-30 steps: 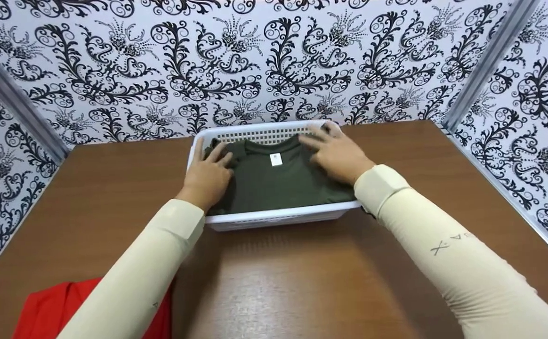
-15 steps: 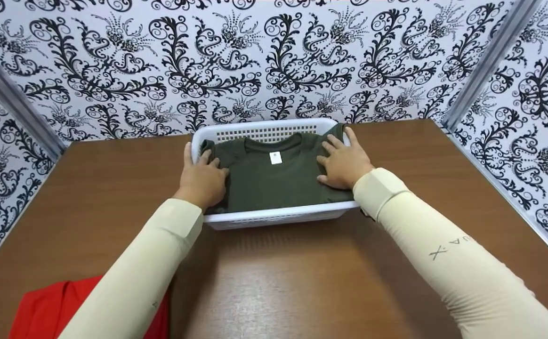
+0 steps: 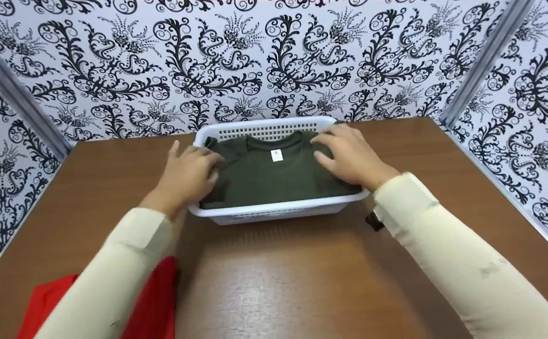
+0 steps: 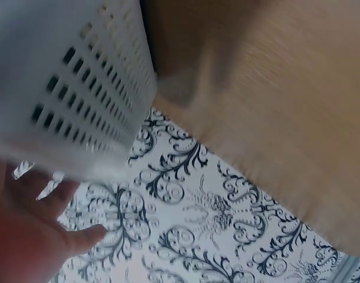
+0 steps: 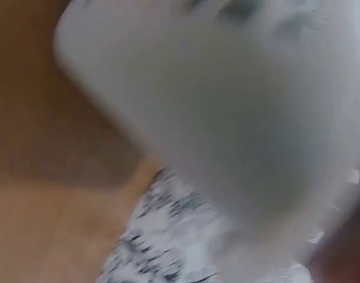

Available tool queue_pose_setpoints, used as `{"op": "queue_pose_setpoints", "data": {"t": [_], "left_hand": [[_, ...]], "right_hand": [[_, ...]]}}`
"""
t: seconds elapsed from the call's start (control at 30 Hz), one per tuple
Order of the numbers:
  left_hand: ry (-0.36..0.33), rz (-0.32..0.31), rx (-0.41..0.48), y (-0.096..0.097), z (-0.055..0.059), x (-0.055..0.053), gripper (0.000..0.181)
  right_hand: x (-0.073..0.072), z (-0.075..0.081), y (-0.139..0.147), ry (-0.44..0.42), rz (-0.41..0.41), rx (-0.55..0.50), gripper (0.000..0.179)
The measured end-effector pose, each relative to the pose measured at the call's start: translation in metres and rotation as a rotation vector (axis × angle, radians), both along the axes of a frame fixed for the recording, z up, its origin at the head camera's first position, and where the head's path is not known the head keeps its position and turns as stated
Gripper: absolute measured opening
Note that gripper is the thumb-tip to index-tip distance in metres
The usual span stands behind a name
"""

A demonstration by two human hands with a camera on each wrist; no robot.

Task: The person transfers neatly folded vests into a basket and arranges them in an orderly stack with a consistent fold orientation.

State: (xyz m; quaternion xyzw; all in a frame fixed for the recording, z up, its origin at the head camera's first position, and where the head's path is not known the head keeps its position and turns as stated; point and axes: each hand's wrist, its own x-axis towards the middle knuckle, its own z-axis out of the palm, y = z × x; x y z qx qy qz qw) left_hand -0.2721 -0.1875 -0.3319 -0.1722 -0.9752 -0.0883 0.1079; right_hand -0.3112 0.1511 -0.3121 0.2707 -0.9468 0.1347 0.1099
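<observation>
left hand [image 3: 187, 176] and right hand [image 3: 349, 155] spread loose, over one green shirt [image 3: 274, 176], one white basket [image 3: 274, 214]

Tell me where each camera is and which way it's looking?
Head: sits on the person's head, looking forward and down at the table, the white basket with the green shirt, a red cloth; shows the left hand, the right hand and both sleeves.
Left wrist: sits by the left hand, looking along the basket's slotted wall at the patterned wall; fingers show.
Right wrist: sits by the right hand, very blurred, close against the basket; no hand can be made out.
Shared: basket, table and patterned wall.
</observation>
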Motion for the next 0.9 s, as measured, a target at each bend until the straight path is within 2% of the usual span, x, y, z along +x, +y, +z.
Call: {"op": "queue_pose_setpoints", "data": {"t": [0.1,0.17,0.27,0.33,0.43,0.6,0.67,0.77,0.9], "left_hand": [[0.144,-0.019,0.064,-0.013,0.006,0.019,0.032],[0.236,-0.033,0.092,-0.023,0.006,0.035,0.032],[0.313,-0.046,0.095,-0.043,0.002,0.067,0.03],[0.309,-0.042,0.074,-0.058,-0.004,0.088,0.024],[0.204,-0.012,0.038,-0.077,-0.014,0.12,0.012],[-0.09,0.059,0.015,-0.097,-0.037,0.164,0.022],[-0.195,0.079,0.0,-0.102,-0.047,0.178,0.024],[-0.323,0.106,-0.027,-0.105,-0.058,0.19,0.026],[-0.484,0.154,-0.028,-0.101,-0.066,0.194,0.026]], "right_hand": [[0.032,0.006,-0.005,0.127,0.061,-0.23,0.024],[0.055,0.006,-0.007,0.183,0.115,-0.325,0.016],[0.086,-0.001,-0.01,0.212,0.207,-0.373,0.011],[0.101,-0.01,-0.013,0.202,0.266,-0.381,0.009],[0.114,-0.028,-0.015,0.15,0.313,-0.391,0.007],[0.124,-0.059,-0.014,-0.007,0.276,-0.333,0.005],[0.127,-0.068,-0.012,-0.082,0.249,-0.297,0.007],[0.13,-0.077,-0.01,-0.159,0.227,-0.268,0.009],[0.133,-0.087,-0.006,-0.23,0.209,-0.254,0.01]]}}
